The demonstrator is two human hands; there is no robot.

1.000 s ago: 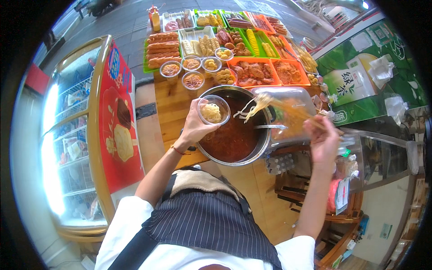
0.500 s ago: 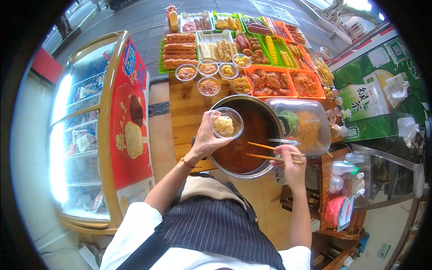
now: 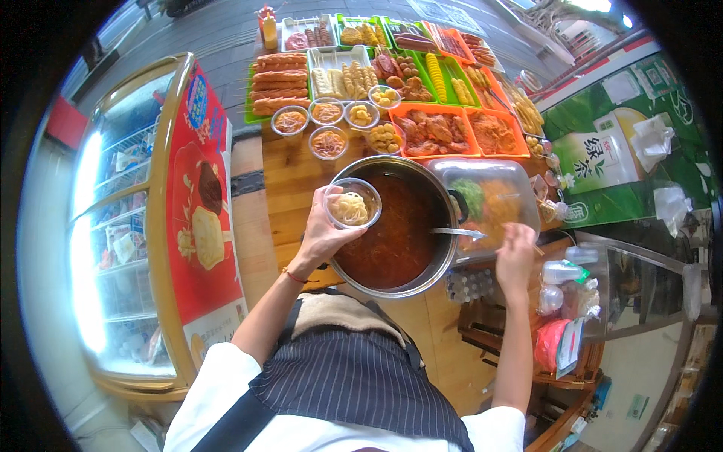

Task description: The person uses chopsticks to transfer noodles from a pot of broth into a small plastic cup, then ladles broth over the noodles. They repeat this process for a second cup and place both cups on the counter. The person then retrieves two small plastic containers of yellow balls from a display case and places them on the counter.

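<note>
Your left hand (image 3: 325, 235) is firmly gripping the cup (image 3: 370, 200) above the pot (image 3: 384, 292) near the surface's (image 3: 290, 211) front edge, probably catching drips; your right hand (image 3: 516, 247) is half-curling, contents blurred.

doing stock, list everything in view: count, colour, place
Pot: one, silver, centre
Noodle cup: one, clear, over pot's edge
Metal handle: one, silver, pot's right rim
Tub: one, clear, right of pot
Filled cups: six, clear, beyond pot
Food trays: many, green, white, orange, on table
Bottles: two, red, yellow, far left
Fridge: one, gold, red, left
Poster: one, green, right
Plastic cups: several, clear, right
Apron: one, dark striped, lower centre
Left hand: one, holding noodle cup
Right hand: one, blurred, beside tub
</note>
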